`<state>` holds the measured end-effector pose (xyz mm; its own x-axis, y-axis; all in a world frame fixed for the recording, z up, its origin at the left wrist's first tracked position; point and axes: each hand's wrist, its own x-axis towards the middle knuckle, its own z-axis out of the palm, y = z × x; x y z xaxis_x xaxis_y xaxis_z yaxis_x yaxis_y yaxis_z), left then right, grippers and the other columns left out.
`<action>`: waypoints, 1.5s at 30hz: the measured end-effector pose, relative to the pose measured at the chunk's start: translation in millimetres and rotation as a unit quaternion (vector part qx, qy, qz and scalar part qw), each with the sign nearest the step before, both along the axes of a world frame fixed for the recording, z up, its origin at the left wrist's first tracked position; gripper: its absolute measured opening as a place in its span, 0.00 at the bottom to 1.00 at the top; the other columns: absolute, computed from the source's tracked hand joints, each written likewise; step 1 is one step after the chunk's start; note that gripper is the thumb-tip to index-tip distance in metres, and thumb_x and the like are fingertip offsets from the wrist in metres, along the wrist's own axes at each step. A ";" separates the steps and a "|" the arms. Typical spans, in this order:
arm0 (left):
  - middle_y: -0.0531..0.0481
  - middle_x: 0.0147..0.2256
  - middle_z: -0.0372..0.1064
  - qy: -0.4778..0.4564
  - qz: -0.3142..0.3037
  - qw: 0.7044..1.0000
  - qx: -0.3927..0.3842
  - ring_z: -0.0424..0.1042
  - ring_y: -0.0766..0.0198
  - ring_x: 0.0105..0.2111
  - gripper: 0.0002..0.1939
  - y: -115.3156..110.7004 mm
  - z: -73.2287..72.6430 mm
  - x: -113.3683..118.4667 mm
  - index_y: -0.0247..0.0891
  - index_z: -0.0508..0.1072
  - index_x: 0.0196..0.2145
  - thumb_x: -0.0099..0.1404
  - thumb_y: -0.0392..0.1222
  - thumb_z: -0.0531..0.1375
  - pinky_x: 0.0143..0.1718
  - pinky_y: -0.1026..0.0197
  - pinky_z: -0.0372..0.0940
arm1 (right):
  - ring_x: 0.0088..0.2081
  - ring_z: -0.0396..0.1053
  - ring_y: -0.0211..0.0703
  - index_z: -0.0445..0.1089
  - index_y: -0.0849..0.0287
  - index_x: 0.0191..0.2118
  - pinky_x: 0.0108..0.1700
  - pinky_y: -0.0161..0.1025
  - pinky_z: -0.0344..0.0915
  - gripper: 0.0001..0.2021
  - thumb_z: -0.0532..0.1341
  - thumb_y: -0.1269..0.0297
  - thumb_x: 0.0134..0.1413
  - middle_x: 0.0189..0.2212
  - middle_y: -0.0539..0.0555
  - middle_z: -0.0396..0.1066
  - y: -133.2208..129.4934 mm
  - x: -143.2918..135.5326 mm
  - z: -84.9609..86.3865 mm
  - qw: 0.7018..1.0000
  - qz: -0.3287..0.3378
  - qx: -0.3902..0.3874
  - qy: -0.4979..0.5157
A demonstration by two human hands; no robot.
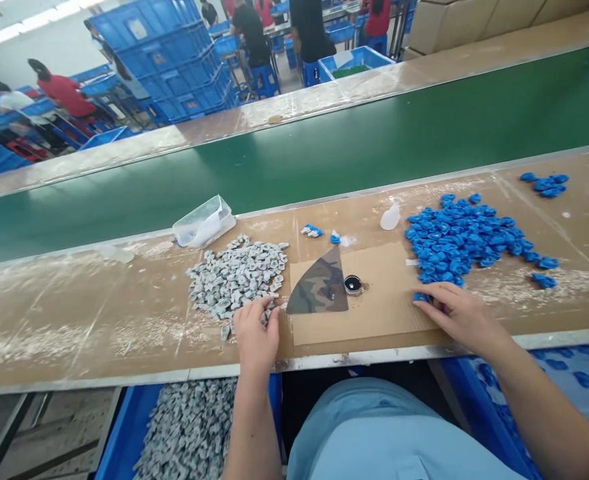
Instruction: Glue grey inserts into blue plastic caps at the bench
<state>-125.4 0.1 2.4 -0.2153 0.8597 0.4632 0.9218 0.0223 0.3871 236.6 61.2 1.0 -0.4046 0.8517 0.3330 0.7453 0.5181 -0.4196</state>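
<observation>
My right hand [457,313] pinches a small blue moulded piece [420,297] between thumb and fingertips, just in front of a heap of similar blue pieces [462,240]. At the near right edge of a pile of small grey pieces [239,277], my left hand [255,337] has its thumb and index finger drawn close together. A pale grey piece [283,306] shows at those fingertips; the curled fingers partly hide it. Between the hands lies a cardboard sheet [384,327] bearing a camouflage-patterned wedge [322,287] and a small round black pot [353,285].
Behind the cardboard are a few blue-and-white pieces [311,231] and a small white bottle [390,217]. A clear plastic box [204,223] stands left, beside the green conveyor belt [284,160]. Below the table edge, a blue bin [119,433] holds grey pieces. Other people work in the background.
</observation>
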 end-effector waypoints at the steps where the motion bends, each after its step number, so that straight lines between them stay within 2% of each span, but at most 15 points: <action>1: 0.45 0.33 0.73 0.011 0.017 1.000 0.005 0.70 0.55 0.37 0.08 -7.8 -1.7 -5.3 0.38 0.73 0.36 0.62 0.42 0.56 0.42 0.52 0.62 | 0.29 0.72 0.43 0.73 0.56 0.41 0.32 0.40 0.72 0.14 0.53 0.57 0.62 0.33 0.56 0.74 0.5 -2.6 2.8 1.000 -0.004 0.000 0.012; 6: 0.45 0.34 0.73 0.029 0.039 0.999 -0.009 0.68 0.54 0.37 0.09 -19.0 -8.6 -12.2 0.39 0.74 0.35 0.61 0.45 0.58 0.43 0.52 0.60 | 0.28 0.71 0.40 0.73 0.56 0.40 0.30 0.36 0.71 0.11 0.57 0.58 0.59 0.33 0.55 0.72 1.8 -20.8 11.5 0.996 -0.005 -0.006 0.090; 10: 0.45 0.35 0.74 0.030 0.009 0.999 -0.039 0.68 0.54 0.38 0.08 -15.1 -10.0 -6.4 0.40 0.75 0.36 0.62 0.41 0.56 0.44 0.52 0.59 | 0.34 0.73 0.41 0.75 0.54 0.39 0.37 0.37 0.73 0.08 0.60 0.60 0.58 0.36 0.55 0.74 2.1 -33.1 10.6 0.991 0.007 -0.011 0.137; 13: 0.45 0.34 0.73 0.036 -0.005 0.998 -0.046 0.67 0.54 0.37 0.09 -12.5 -11.0 -6.4 0.41 0.75 0.36 0.63 0.40 0.55 0.43 0.52 0.58 | 0.38 0.74 0.43 0.76 0.53 0.40 0.40 0.38 0.73 0.09 0.60 0.59 0.57 0.36 0.54 0.75 3.1 -39.5 7.9 0.982 0.004 -0.049 0.180; 17: 0.45 0.33 0.72 0.053 -0.033 0.997 -0.046 0.66 0.53 0.36 0.10 -10.3 -14.3 -17.2 0.43 0.76 0.36 0.62 0.42 0.55 0.40 0.53 0.59 | 0.34 0.74 0.42 0.76 0.54 0.42 0.34 0.37 0.74 0.12 0.62 0.56 0.54 0.35 0.55 0.76 6.3 -48.5 6.4 0.961 -0.011 -0.130 0.244; 20: 0.46 0.31 0.73 0.049 -0.078 0.995 -0.037 0.67 0.54 0.34 0.09 -7.7 -15.0 -28.2 0.45 0.76 0.34 0.62 0.45 0.56 0.38 0.54 0.59 | 0.33 0.74 0.42 0.76 0.55 0.40 0.34 0.37 0.74 0.11 0.63 0.58 0.52 0.34 0.55 0.76 10.5 -57.2 8.1 0.949 0.001 -0.150 0.276; 23: 0.47 0.30 0.72 0.017 -0.099 0.995 -0.005 0.68 0.55 0.34 0.08 -5.1 -9.8 -28.6 0.44 0.76 0.32 0.61 0.47 0.58 0.41 0.53 0.60 | 0.37 0.74 0.42 0.76 0.56 0.41 0.38 0.38 0.73 0.10 0.60 0.61 0.55 0.37 0.56 0.76 14.9 -66.2 11.0 0.950 0.026 -0.134 0.280; 26: 0.45 0.37 0.72 -0.097 -0.091 0.991 0.029 0.70 0.55 0.41 0.07 -5.2 -1.7 -10.8 0.43 0.76 0.33 0.61 0.45 0.59 0.46 0.51 0.63 | 0.37 0.74 0.41 0.74 0.56 0.45 0.40 0.38 0.73 0.12 0.59 0.64 0.57 0.38 0.55 0.77 18.0 -73.8 13.6 0.963 0.033 -0.116 0.242; 28: 0.45 0.39 0.73 -0.242 -0.089 0.966 0.026 0.72 0.56 0.42 0.07 -6.1 0.5 8.4 0.42 0.75 0.35 0.60 0.45 0.60 0.46 0.53 0.66 | 0.36 0.74 0.41 0.73 0.55 0.45 0.40 0.39 0.72 0.11 0.59 0.65 0.57 0.37 0.53 0.77 20.0 -77.6 14.8 0.973 0.042 -0.097 0.203; 30: 0.47 0.35 0.74 -0.394 -0.081 0.916 -0.003 0.74 0.60 0.35 0.09 -6.0 -1.4 29.1 0.41 0.74 0.36 0.59 0.46 0.61 0.39 0.57 0.69 | 0.37 0.74 0.42 0.74 0.55 0.43 0.42 0.40 0.70 0.09 0.59 0.66 0.58 0.37 0.53 0.77 22.4 -80.3 15.6 0.982 0.061 -0.075 0.164; 32: 0.49 0.31 0.75 -0.505 -0.064 0.860 -0.037 0.72 0.65 0.27 0.11 -4.7 -5.5 47.6 0.39 0.74 0.35 0.58 0.48 0.62 0.33 0.60 0.70 | 0.40 0.73 0.44 0.74 0.55 0.42 0.44 0.41 0.69 0.08 0.58 0.67 0.59 0.38 0.53 0.78 24.9 -81.8 15.7 0.986 0.078 -0.056 0.138; 34: 0.49 0.30 0.75 -0.574 -0.055 0.814 -0.072 0.71 0.67 0.24 0.13 -2.7 -8.8 62.0 0.37 0.75 0.33 0.55 0.49 0.64 0.29 0.63 0.69 | 0.40 0.73 0.44 0.73 0.55 0.43 0.44 0.41 0.69 0.09 0.58 0.68 0.59 0.38 0.53 0.78 27.0 -82.3 15.1 0.987 0.088 -0.048 0.126; 37: 0.48 0.30 0.75 -0.634 -0.057 0.760 -0.127 0.72 0.67 0.26 0.17 -0.3 -8.8 76.0 0.36 0.75 0.34 0.49 0.49 0.68 0.28 0.64 0.69 | 0.40 0.73 0.43 0.74 0.53 0.43 0.44 0.41 0.69 0.09 0.59 0.67 0.59 0.38 0.53 0.78 28.9 -81.9 13.9 0.987 0.092 -0.037 0.123; 40: 0.51 0.28 0.73 -0.653 -0.068 0.736 -0.163 0.72 0.67 0.28 0.19 0.7 -5.6 83.8 0.37 0.76 0.36 0.46 0.46 0.70 0.31 0.64 0.69 | 0.41 0.73 0.44 0.74 0.53 0.43 0.44 0.41 0.69 0.09 0.59 0.66 0.59 0.38 0.53 0.78 29.6 -81.1 13.5 0.989 0.093 -0.027 0.116; 45: 0.51 0.28 0.72 -0.645 -0.081 0.741 -0.168 0.71 0.67 0.28 0.19 3.7 -4.9 91.0 0.37 0.76 0.38 0.48 0.45 0.69 0.34 0.63 0.69 | 0.40 0.73 0.44 0.74 0.52 0.44 0.44 0.41 0.69 0.09 0.58 0.65 0.60 0.38 0.52 0.78 30.8 -80.1 14.7 0.989 0.096 -0.035 0.109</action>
<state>-34.4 3.8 -2.5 -0.1735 0.9430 -0.2840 -0.2082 0.2467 0.9465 156.5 92.1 15.7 -0.4860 0.7906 0.3726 0.5242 0.6048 -0.5995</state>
